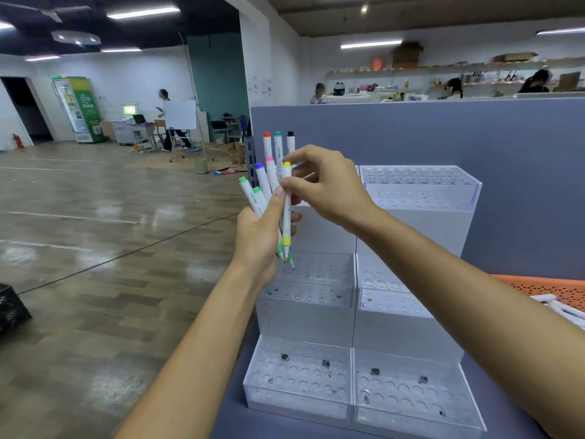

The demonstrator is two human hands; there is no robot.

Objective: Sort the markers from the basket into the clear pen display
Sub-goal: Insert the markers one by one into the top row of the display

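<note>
left hand (258, 236) gripping fanned markers (262, 185), right hand (323, 188) pinching yellow marker (287, 210) above clear display (316, 270)

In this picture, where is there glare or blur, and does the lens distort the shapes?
Head view: pale glare patches on the glossy wood-pattern floor; wide lens skews the stepped clear acrylic pen display; the yellow-capped white marker in the right hand and the left hand's bundle of white markers are sharp; distant people soft.
</note>
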